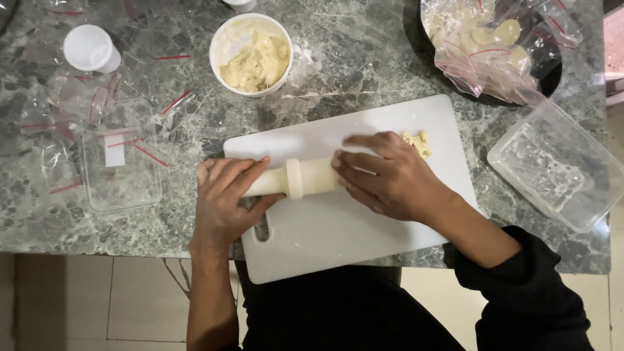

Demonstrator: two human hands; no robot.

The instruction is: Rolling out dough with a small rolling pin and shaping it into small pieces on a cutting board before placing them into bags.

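- I've got the rolling pin (pixel 296 179) lying crosswise on the white cutting board (pixel 338 227), towards its left side, pale and cylindrical with a raised collar near the middle.
- It looks stiff and smooth to me, probably light plastic; slippery if dough-greased, so I'd hold it at the two ends, outside the collar.
- My left hand (pixel 224 201) wraps the near-left handle end, fingers curled over the top and thumb underneath, closed around it.
- My right hand (pixel 387 175) lies over the pin's right end, fingers spread flat and pressing down rather than gripping; the pin's end is hidden beneath the palm.
- So the pin runs between both hands, collar showing in the gap.
- A small lump of yellowish dough (pixel 418 142) sits on the board just beyond my right fingers.
- Further off: a white bowl of dough (pixel 252 55), far centre.
- A clear empty container (pixel 559 166) sits right, and a bag of dough pieces (pixel 487 39) far right.
- Clear bags (pixel 97 130) and a white cup (pixel 90 49) lie left on the marble counter (pixel 351 71).
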